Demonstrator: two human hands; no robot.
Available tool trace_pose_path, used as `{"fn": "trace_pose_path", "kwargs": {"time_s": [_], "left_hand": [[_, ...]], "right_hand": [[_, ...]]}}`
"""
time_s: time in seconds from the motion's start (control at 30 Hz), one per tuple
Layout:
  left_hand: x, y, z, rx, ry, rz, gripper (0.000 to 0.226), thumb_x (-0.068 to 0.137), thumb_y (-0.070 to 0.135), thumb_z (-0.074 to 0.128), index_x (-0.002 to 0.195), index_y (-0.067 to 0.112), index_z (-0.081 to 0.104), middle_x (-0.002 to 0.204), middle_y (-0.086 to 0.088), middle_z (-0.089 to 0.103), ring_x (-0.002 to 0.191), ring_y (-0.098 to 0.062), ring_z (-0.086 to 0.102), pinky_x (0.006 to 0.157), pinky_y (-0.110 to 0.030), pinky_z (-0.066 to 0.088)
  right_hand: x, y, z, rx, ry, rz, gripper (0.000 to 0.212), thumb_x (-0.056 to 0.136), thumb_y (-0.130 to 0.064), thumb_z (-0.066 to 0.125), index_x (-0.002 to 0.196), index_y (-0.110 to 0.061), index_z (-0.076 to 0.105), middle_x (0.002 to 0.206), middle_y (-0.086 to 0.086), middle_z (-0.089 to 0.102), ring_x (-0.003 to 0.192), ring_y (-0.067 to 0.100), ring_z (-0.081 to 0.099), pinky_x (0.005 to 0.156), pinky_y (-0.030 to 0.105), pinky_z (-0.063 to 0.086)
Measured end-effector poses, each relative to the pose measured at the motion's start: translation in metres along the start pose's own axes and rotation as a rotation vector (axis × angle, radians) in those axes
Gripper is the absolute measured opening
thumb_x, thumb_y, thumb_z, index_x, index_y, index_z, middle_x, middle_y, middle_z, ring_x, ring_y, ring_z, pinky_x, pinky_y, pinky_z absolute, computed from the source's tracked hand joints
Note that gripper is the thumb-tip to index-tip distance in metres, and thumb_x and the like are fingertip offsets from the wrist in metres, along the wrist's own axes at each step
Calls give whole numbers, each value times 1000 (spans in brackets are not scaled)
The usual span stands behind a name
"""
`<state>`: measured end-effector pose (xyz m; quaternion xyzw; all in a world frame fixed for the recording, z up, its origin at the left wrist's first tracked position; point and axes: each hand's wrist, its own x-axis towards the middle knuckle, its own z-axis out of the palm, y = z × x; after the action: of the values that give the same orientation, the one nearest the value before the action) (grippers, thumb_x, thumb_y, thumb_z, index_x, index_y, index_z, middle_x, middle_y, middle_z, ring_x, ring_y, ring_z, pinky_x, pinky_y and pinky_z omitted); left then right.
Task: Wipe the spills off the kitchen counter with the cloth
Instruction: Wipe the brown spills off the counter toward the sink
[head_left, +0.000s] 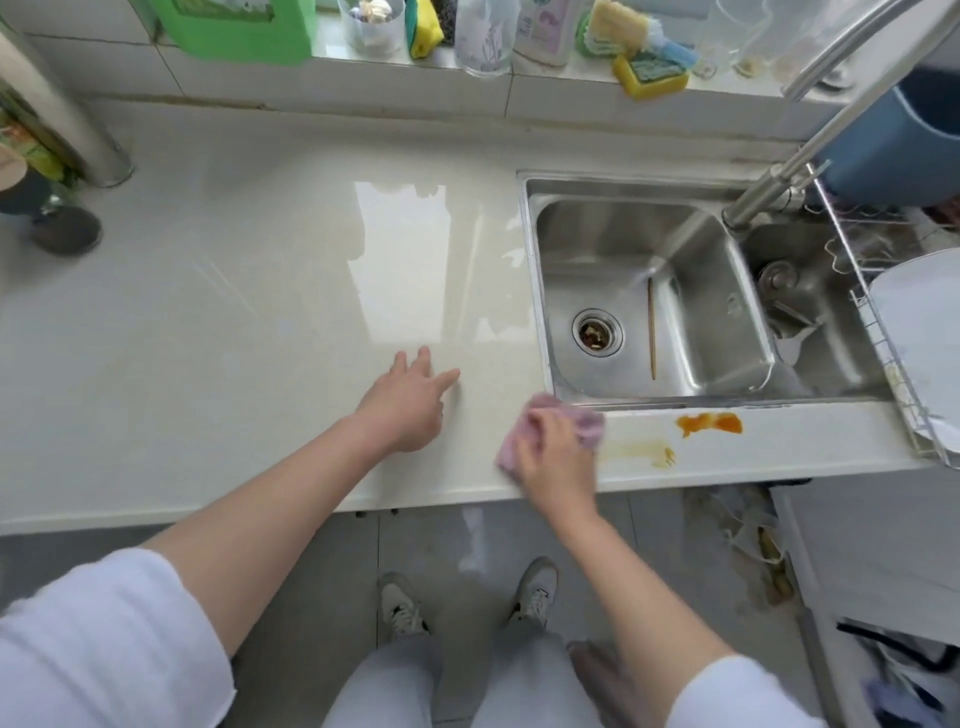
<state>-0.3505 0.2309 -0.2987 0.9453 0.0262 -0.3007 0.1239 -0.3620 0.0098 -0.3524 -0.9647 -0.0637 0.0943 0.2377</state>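
Observation:
A pink cloth (587, 423) lies bunched on the white counter (208, 312) in front of the sink, and my right hand (553, 457) grips it from above. Just right of the cloth is a pale yellowish smear (641, 451). Farther right sits a bright orange spill (709, 423) on the narrow counter strip. My left hand (410, 400) rests on the counter to the left of the cloth, fingers straight and spread, holding nothing.
A steel sink (535, 249) with a chopstick (651, 327) inside lies behind the spills, its tap (779, 171) reaching over it. A dish rack (883, 353) with a plate stands at right. Bottles and sponges line the back ledge (363, 57). A dark jar (36, 197) stands far left.

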Motion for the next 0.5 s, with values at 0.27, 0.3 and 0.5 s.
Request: {"fn": "trace_pose_path", "kwargs": {"time_s": [0.27,0.3,0.5], "left_hand": [[38,69,2,17,-93,-134,61,102,31,29,154,42,0,161,-17,-16,142,-58,-8,115,-61,16],[41,69,2,3,-109,-159,60,102,31,27,154,41,-1,161,-19,-16,141,-59,-9,114,-62,17],[51,90,-18,42,-220,-227,60,105,24,22,157,22,-8,157,-33,5,145,-51,-11,116,-64,4]], "right_hand": [[17,124,-76,-61,-46,-1,24,86,-37,62,110,-37,62,122,-6,60,116,25,52,89,40,48],[22,143,-86,-33,6,99,25,88,-37,61,113,-36,62,122,-1,57,117,28,52,91,42,48],[17,84,-52,-99,-66,-75,39,96,-44,52,134,-38,53,117,4,48,97,26,55,81,41,46]]}}
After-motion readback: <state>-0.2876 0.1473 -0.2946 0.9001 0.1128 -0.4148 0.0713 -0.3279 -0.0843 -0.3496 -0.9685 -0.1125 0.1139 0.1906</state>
